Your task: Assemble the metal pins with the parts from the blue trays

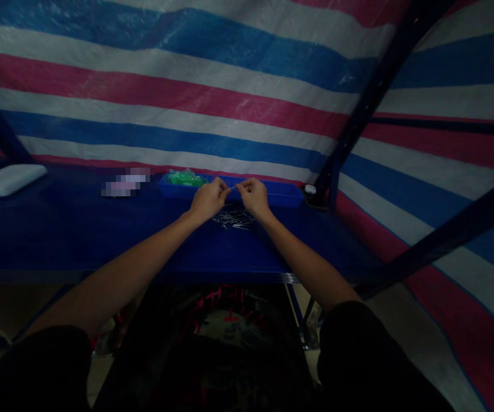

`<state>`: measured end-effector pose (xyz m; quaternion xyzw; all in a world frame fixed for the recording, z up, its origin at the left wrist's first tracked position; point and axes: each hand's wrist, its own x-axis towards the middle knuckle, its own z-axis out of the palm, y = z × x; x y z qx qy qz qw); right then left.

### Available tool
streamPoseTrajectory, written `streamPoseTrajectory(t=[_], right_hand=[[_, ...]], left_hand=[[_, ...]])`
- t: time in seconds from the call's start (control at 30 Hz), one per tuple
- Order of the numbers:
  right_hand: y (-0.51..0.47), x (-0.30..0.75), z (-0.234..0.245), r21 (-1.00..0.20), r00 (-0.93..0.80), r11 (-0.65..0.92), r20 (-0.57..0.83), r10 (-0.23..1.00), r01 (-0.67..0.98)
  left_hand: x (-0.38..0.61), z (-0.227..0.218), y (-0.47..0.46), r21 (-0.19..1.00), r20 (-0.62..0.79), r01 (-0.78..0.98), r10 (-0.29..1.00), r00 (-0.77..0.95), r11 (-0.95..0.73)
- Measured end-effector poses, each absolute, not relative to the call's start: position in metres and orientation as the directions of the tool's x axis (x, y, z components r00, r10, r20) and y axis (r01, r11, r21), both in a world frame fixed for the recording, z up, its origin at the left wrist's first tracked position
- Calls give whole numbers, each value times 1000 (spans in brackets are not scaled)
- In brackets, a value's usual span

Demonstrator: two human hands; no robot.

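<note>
My left hand (pixel 209 199) and my right hand (pixel 253 198) meet above the table, their fingertips pinching a thin metal pin (pixel 232 187) that spans the small gap between them. Whether the pin is one piece or two cannot be made out. Under my hands a loose pile of thin metal pins (pixel 233 218) lies on the blue table (pixel 101 234). Just behind my hands is a long shallow blue tray (pixel 284 193), partly hidden by them. In its left end rests a clear plastic bag with bright green contents (pixel 185 178).
A white flat box-like object (pixel 8 180) lies at the far left of the table. Near it is a blurred-out pinkish item (pixel 125 182). A small white case (pixel 310 189) sits by the dark metal post (pixel 354 126) at the right. Striped sheeting (pixel 178 97) hangs behind.
</note>
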<state>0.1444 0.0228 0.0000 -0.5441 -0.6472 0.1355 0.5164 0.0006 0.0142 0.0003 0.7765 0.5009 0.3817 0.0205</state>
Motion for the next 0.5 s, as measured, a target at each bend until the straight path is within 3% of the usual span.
streamPoseTrajectory(t=[0.5], right_hand=[[19, 145, 2, -705, 150, 386, 569, 808, 595]], left_hand=[[-1, 1, 17, 441, 578, 738, 790, 203, -512]])
